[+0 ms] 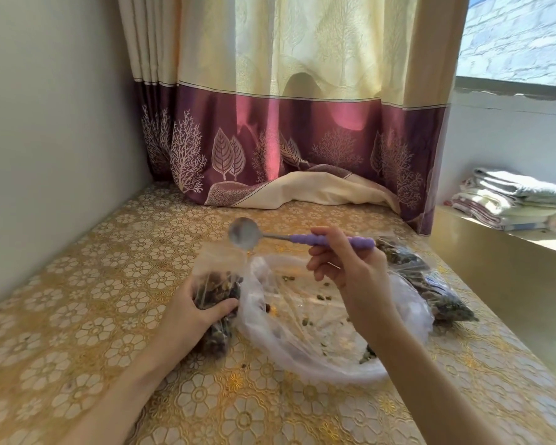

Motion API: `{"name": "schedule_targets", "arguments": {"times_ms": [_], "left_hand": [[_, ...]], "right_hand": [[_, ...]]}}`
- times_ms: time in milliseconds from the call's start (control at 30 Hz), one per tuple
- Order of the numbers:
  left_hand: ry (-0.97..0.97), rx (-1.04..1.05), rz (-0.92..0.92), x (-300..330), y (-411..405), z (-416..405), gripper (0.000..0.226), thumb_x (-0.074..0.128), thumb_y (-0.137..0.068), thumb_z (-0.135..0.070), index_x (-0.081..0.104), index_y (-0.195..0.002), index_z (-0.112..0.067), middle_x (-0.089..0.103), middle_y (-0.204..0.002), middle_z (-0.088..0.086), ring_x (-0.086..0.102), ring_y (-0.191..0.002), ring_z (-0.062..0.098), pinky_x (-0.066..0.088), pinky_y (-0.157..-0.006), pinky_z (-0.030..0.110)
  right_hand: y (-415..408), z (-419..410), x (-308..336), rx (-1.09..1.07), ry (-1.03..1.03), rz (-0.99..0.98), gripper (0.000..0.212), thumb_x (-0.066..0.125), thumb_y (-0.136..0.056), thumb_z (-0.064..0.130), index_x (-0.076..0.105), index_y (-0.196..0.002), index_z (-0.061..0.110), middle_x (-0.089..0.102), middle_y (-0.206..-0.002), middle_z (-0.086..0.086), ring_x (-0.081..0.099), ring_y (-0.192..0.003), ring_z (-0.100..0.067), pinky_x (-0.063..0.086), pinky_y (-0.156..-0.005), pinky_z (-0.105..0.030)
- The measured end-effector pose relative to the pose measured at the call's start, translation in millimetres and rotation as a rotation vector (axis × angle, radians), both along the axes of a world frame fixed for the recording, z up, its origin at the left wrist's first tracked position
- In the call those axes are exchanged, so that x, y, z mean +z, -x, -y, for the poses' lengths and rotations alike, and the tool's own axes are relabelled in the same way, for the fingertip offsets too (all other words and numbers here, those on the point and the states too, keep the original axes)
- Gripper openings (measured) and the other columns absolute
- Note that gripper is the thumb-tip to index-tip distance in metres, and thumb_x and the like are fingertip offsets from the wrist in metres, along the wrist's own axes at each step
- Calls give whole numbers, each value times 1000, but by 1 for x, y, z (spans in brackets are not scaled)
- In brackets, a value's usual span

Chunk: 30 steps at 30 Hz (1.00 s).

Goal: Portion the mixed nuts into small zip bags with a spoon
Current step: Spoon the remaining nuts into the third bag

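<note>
Both forearms come in from the near edge over the table (77, 316), which has a gold floral cover.

Left hand (190, 311): fingers and thumb curled round the lower part of a small zip bag (217, 284). The bag stands on the table just left of the big bag, its mouth open and facing up, the bottom half full of dark mixed nuts.

Big bag (302, 332): clear plastic, spread open and flat on the table, centre. Only a few scattered nuts (305, 321) and crumbs are inside; nearly empty.

Right hand (344, 268): raised above the big bag, fingers pinching the purple handle of the spoon (302, 237). The spoon lies about level, the handle pointing right, the metal bowl pointing left. The bowl sits just above the mouth of the zip bag and looks empty; slight blur there, so cannot be sure.

Filled bags (430, 284): right of the big bag, partly behind the right hand, lying on the table with dark nuts inside. The count is unclear, at least two.

Beyond the big bag: a curtain (286, 139), cream on top with a purple leaf-print band below, its hem bunched on the table's far edge. Plain wall (45, 123) at left. Far right of the big bag: a ledge with folded towels (514, 200) and a window (520, 36) above it.
</note>
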<state>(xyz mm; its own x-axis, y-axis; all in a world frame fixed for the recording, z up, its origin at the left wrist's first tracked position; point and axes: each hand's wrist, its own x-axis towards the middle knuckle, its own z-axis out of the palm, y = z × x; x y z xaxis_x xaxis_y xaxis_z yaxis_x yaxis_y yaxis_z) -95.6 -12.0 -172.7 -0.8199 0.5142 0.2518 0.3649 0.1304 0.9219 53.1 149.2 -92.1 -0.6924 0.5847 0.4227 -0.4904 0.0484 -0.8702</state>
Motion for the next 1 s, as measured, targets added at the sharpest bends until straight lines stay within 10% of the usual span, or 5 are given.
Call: {"name": "schedule_targets", "arguments": {"times_ms": [233, 533, 767, 1000], "left_hand": [[-201, 38, 36, 7, 2, 4, 35, 77, -71, -18, 60, -89, -43, 69, -87, -18, 62, -80, -6, 46, -61, 8], [-198, 63, 7, 11, -3, 2, 36, 71, -60, -49, 65, -88, -26, 71, -84, 2, 65, -79, 19, 53, -68, 33], [-185, 18, 7, 16, -12, 3, 74, 51, -51, -89, 63, -93, -29, 69, -82, -21, 64, -73, -5, 45, -61, 6], [-216, 22, 35, 18, -12, 4, 56, 51, -50, -89, 63, -87, -50, 70, -89, -14, 65, -80, 2, 44, -74, 26]], "right_hand": [[-13, -27, -25, -350, 2, 186, 37, 48, -98, 23, 66, -72, 5, 72, -67, -9, 53, -43, -11, 40, -38, -19], [-6, -23, -50, -157, -7, 357, 36, 48, -98, 22, 66, -76, 0, 72, -72, -16, 51, -44, -15, 38, -37, -20], [-5, -23, -55, -73, 158, 456, 44, 47, -99, 27, 66, -74, -4, 72, -78, -20, 52, -46, -13, 40, -40, -19], [-12, -31, -55, -98, 266, 425, 45, 44, -100, 21, 63, -80, -15, 71, -80, -26, 48, -42, -10, 36, -36, -16]]}}
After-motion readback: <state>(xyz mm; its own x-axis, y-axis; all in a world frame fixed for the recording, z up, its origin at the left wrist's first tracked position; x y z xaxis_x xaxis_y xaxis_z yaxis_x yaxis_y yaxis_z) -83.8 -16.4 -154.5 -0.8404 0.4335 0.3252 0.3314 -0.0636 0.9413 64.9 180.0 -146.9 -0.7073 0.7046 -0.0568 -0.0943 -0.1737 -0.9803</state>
